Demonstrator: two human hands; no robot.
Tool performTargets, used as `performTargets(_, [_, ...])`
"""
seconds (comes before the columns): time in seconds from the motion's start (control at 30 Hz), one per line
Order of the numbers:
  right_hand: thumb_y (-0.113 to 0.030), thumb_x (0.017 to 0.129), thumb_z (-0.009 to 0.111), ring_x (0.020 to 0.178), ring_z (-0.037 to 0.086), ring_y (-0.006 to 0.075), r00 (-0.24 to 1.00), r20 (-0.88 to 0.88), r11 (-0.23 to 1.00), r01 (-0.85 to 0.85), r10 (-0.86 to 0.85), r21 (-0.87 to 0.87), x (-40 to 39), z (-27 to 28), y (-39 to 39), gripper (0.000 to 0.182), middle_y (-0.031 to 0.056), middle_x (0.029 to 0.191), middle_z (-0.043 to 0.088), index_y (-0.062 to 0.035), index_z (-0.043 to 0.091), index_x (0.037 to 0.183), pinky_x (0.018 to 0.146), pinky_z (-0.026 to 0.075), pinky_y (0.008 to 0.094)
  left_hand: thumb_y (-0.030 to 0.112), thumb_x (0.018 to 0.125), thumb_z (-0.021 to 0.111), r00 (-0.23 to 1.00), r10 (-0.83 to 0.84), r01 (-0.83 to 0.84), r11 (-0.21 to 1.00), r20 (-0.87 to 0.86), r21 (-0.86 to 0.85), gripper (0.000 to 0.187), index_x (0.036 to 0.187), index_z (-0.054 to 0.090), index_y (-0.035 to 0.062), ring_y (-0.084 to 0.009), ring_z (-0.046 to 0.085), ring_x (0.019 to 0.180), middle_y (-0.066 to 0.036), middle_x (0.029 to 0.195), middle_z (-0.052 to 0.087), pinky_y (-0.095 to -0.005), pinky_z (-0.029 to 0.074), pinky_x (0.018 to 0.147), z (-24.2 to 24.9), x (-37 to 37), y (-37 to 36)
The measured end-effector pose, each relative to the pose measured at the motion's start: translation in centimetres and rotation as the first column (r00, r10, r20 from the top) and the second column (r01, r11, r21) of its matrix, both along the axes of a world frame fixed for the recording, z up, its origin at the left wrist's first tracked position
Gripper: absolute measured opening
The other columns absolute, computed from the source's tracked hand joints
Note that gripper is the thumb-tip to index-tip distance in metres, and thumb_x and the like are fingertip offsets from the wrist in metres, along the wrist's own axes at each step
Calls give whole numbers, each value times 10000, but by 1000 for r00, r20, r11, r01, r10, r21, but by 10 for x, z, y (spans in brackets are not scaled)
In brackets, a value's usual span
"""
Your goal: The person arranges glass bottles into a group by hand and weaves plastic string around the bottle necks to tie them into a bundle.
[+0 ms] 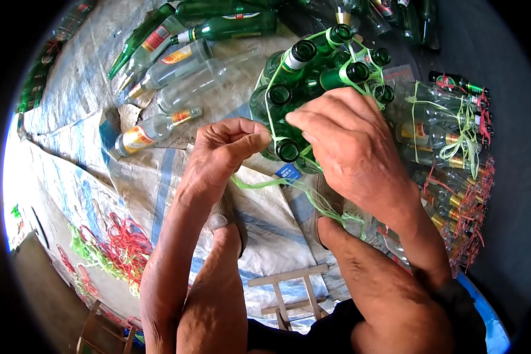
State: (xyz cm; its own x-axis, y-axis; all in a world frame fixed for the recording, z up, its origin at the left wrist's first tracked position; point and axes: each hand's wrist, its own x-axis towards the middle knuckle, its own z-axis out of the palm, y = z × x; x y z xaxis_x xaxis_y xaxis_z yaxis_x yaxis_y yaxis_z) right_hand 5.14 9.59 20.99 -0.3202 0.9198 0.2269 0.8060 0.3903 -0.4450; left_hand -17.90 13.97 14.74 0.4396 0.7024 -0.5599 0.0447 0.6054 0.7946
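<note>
Several green glass bottles (330, 81) stand upright in a tight bunch in front of me, with light green plastic string (269, 112) looped around their necks. My left hand (227, 147) pinches the string between thumb and forefinger, beside the nearest bottle's mouth (288, 150). Over the right side of the bunch is my right hand (348, 138), its fingers curled and pressed together. Whatever that hand may hold is hidden by its fingers. A loose string tail (265, 183) hangs below the hands, in front of the bunch.
Clear bottles (138, 134) and green bottles (230, 26) lie on the striped sheet (177, 168) at left and back. Tied bundles of clear bottles (436, 130) lie at right. Red and green string (121, 248) is heaped at lower left. A wooden stool (289, 275) stands between my legs.
</note>
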Motion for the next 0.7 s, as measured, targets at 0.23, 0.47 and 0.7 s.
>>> performTargets(0.23, [4,866,664,972,607,266,997,-47,988,-66,60,-140,-2,-5,9,287,41,940,682,-125,777,1096,906,448,425,120,946,810,1000,-10,10,1000,-24,22,72,964,784,55,-7,379,583,98,695,601,-240,246,542,-8,5,7])
performTargets(0.47, [24,861,655,942,597,292,993,-60,971,-113,103,-211,1,-5,16,323,74,901,644,-117,793,1117,867,479,426,136,950,799,999,6,-3,998,-45,69,89,915,785,56,2,404,589,104,698,612,-239,268,540,-14,16,8])
performTargets(0.7, [15,844,699,957,596,298,991,-13,961,-134,134,-242,2,-1,18,346,79,907,634,-109,784,1157,897,493,422,211,977,818,997,-19,23,998,-72,59,199,891,799,33,-17,474,649,82,733,647,-241,334,563,-17,22,10])
